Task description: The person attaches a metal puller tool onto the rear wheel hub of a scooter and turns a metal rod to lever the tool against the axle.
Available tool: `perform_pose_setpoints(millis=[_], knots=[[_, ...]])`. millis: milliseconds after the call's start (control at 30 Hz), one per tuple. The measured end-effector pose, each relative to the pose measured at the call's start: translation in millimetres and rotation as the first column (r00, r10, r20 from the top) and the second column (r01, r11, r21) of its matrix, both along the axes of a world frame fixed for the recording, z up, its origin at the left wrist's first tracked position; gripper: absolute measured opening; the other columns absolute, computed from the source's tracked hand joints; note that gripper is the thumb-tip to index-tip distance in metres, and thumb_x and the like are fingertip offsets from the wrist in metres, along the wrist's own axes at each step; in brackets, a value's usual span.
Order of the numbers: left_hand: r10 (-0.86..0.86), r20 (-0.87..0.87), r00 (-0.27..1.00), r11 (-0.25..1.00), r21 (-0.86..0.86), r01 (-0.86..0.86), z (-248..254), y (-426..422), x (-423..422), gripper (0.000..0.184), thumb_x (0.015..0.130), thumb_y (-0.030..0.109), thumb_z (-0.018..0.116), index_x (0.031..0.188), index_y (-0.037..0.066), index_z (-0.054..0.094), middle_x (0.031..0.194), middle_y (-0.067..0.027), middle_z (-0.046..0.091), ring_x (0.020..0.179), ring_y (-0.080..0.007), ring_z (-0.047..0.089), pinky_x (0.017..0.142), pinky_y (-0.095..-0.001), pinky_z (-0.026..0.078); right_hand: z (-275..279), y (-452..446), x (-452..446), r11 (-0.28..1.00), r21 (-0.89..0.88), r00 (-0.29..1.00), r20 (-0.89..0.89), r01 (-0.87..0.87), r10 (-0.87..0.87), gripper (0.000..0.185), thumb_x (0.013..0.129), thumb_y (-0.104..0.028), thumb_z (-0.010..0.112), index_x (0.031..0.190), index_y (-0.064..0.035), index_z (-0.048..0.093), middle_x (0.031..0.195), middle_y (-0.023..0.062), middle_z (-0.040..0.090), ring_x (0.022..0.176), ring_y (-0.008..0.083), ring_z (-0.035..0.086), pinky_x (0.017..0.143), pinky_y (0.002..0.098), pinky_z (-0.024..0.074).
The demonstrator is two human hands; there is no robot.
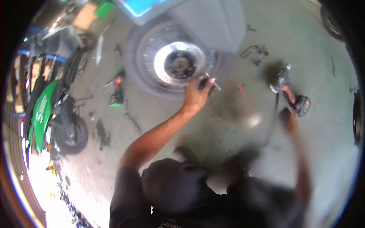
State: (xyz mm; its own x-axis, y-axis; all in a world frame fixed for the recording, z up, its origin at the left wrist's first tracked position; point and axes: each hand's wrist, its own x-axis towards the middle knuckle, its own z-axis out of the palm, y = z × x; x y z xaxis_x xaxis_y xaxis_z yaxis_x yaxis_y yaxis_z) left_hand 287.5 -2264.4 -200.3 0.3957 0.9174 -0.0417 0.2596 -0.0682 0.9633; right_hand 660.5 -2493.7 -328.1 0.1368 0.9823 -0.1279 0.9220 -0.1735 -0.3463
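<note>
My left hand (197, 93) is at the lower right edge of the wheel's bright perforated brake disc (161, 65). Its fingers are closed on a small metal part (216, 86) with a thin end sticking out to the right; the rest is hidden by the fingers. The wheel's tyre (134, 62) stands below a grey body panel (224, 28). On the right, my right hand (289, 117) is smeared by motion close to the battery end of a red and black power tool (289, 94); whether the fingers grip it is unclear.
A green and red drill (116, 95) lies left of the wheel. A metal part (258, 52) and a thin red item (242, 92) are on the floor. A motorcycle with a green panel (42, 114) stands at the far left. More wheels are at the right edge.
</note>
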Motion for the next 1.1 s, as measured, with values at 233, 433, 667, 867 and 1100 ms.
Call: perform_pose_setpoints(millis=[233,433,667,867,1100], knots=[[0.363,0.287,0.887,0.93,-0.048,-0.365,-32.2,13.6,24.1,0.028,0.094,0.027,0.067,0.102,0.001,0.068,0.09,-0.0055,0.069,0.08,-0.012,0.062,0.071,-0.0283,0.047,-44.1,-53.1,-21.0,0.915,-0.206,0.896,-0.216,0.347,-0.389,0.041,0.096,-0.031,0.053,0.126,-0.0038,0.051,0.12,0.0258,0.06,0.111,0.0455,0.056,0.088,0.0495,0.0463],[0.504,0.592,0.629,0.862,-0.292,-0.416,-25.3,40.8,51.1,0.033,0.089,0.035,0.072,0.105,0.007,0.065,0.1,-0.0027,0.067,0.091,-0.0161,0.064,0.068,-0.0326,0.044,-83.0,-44.7,-22.8,0.909,-0.217,0.883,-0.241,0.356,-0.403,0.041,0.097,-0.034,0.052,0.125,-0.004,0.052,0.112,0.0277,0.062,0.104,0.0473,0.058,0.084,0.0517,0.0475],[0.535,0.678,0.504,0.843,-0.382,-0.38,-16.4,45.6,53.0,0.038,0.087,0.038,0.073,0.108,0.008,0.061,0.098,-0.0038,0.067,0.094,-0.015,0.064,0.067,-0.0315,0.045,-81.5,-42.1,-28.1,0.892,-0.22,0.855,-0.267,0.394,-0.444,0.044,0.096,-0.037,0.054,0.126,-0.0045,0.054,0.114,0.0253,0.063,0.108,0.0445,0.059,0.086,0.049,0.0476],[0.59,0.674,0.446,0.807,-0.467,-0.362,-10.9,51.9,57.6,0.044,0.091,0.045,0.067,0.115,0.01,0.057,0.103,-0.0057,0.069,0.073,-0.0137,0.054,0.07,-0.03,0.044,-93.7,-44.1,-22.7,0.895,-0.204,0.886,-0.169,0.396,-0.431,0.045,0.096,-0.038,0.054,0.127,-0.0051,0.054,0.117,0.0242,0.062,0.111,0.0434,0.058,0.089,0.0474,0.0471],[0.585,0.717,0.379,0.808,-0.474,-0.35,-9.7,58.3,61.0,0.043,0.092,0.048,0.063,0.112,0.01,0.057,0.098,-0.0045,0.068,0.072,-0.0112,0.052,0.071,-0.0278,0.045,-85.7,-38.9,-32.1,0.879,-0.211,0.861,-0.199,0.428,-0.468,0.043,0.095,-0.035,0.057,0.126,-0.0044,0.054,0.116,0.0233,0.063,0.109,0.042,0.06,0.088,0.0459,0.0478]])
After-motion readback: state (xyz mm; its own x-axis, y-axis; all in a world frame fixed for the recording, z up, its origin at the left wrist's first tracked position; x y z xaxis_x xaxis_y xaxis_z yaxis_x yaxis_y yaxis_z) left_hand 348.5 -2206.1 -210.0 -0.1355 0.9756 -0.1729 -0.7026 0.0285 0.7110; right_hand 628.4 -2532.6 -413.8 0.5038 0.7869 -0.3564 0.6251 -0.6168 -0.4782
